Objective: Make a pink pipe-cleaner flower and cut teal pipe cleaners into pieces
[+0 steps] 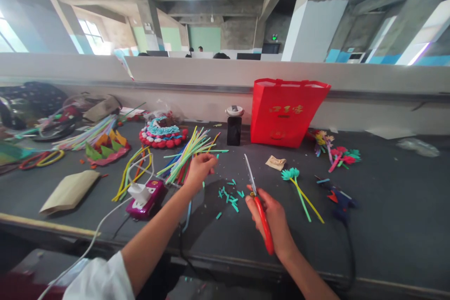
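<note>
My right hand (270, 219) holds a pair of scissors (260, 213) by its red handles, with the blades pointing up and away from me. The blades look closed or nearly so. My left hand (202, 168) hovers at the right edge of a pile of coloured pipe cleaners (190, 152). Its fingers are curled together, and what they hold, if anything, is hidden. Between my hands, short teal cut pieces (230, 199) lie scattered on the dark table (218, 234). Right of the scissors rests a teal flower (290, 174) with green and yellow stems.
A red bag (288, 112) and a phone (234, 130) stand at the back. On the right lie a glue gun (340, 199) with its cable and a flower bunch (341, 154). A purple power strip (146, 199) and a brown paper packet (70, 191) are on the left.
</note>
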A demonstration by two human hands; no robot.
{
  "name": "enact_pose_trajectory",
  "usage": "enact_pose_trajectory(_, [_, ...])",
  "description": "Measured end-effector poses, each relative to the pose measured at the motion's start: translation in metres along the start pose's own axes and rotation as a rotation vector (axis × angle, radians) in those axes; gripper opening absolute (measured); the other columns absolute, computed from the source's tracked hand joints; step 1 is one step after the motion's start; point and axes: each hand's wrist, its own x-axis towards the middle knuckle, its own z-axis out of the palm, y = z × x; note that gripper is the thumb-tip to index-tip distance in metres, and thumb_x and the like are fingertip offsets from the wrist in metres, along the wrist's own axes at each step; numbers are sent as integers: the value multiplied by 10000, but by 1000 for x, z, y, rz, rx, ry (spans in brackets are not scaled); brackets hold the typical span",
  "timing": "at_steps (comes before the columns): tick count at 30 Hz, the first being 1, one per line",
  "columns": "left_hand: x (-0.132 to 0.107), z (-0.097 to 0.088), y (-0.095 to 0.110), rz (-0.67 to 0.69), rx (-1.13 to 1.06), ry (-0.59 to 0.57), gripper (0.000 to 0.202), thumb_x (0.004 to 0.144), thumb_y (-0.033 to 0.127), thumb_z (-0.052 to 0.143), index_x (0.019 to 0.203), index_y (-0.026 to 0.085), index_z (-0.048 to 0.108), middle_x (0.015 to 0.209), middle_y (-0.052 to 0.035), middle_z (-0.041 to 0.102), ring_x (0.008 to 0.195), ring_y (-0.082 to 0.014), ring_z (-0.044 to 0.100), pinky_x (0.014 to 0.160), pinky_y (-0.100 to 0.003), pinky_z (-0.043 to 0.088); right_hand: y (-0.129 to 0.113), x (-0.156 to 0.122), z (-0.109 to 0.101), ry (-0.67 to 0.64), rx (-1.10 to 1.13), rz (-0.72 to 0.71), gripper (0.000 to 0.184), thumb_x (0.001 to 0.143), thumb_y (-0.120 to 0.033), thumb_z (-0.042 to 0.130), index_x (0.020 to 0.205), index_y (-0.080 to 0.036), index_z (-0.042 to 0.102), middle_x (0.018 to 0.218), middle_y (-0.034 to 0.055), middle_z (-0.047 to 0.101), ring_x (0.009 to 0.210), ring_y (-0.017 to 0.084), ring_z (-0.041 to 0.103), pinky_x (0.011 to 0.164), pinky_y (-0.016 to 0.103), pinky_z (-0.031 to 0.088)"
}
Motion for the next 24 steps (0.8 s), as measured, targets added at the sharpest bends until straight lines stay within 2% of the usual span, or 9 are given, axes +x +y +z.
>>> enact_pose_trajectory(5, [-55, 7, 3, -19, -398, -27, 237, 802, 399, 519, 797, 167, 565, 689, -1, 582, 528, -96, 534, 509, -225, 416, -16, -4, -8, 77, -188, -154, 476, 924, -411, 535, 1349, -199, 565, 826, 37, 714, 700, 176, 670, 690, 266, 539])
enact_pose_trajectory(7, [-66, 10, 5, -120, -814, -103, 208, 707, 349, 662, 732, 165, 571, 636, 17, 563, 497, -85, 512, 496, -218, 386, -15, -4, -6, 73, -245, -213, 512, 934, -397, 521, 1406, -201, 509, 900, 57, 714, 766, 190, 676, 733, 291, 550])
enact_pose_trajectory(9, [-72, 11, 8, -166, -971, -153, 194, 681, 302, 711, 703, 160, 581, 601, 25, 564, 492, -83, 518, 496, -210, 371, -12, -4, 0, 45, -282, -241, 511, 940, -367, 511, 1427, -215, 483, 991, 74, 710, 855, 208, 682, 785, 323, 558])
enact_pose_trajectory(12, [-78, 11, 12, -197, -1055, -181, 191, 708, 295, 724, 710, 155, 594, 598, 20, 590, 493, -82, 528, 505, -206, 372, -5, -4, 13, -6, -313, -259, 501, 932, -310, 518, 1428, -245, 479, 1069, 82, 694, 929, 227, 677, 828, 369, 563])
enact_pose_trajectory(16, [-85, 13, 14, -208, -1088, -213, 183, 721, 278, 719, 680, 149, 597, 590, 14, 599, 491, -78, 534, 510, -200, 373, -2, -8, 27, -45, -270, -256, 511, 907, -259, 540, 1415, -268, 486, 1082, 72, 685, 942, 219, 679, 834, 361, 573])
enact_pose_trajectory(24, [-93, 21, 16, -170, -1162, -250, 111, 735, 193, 690, 689, 147, 599, 580, 14, 604, 501, -78, 525, 560, -206, 418, -8, -12, 34, -34, -174, -238, 457, 890, -230, 534, 1347, -218, 526, 1177, 92, 678, 1059, 236, 664, 912, 383, 551])
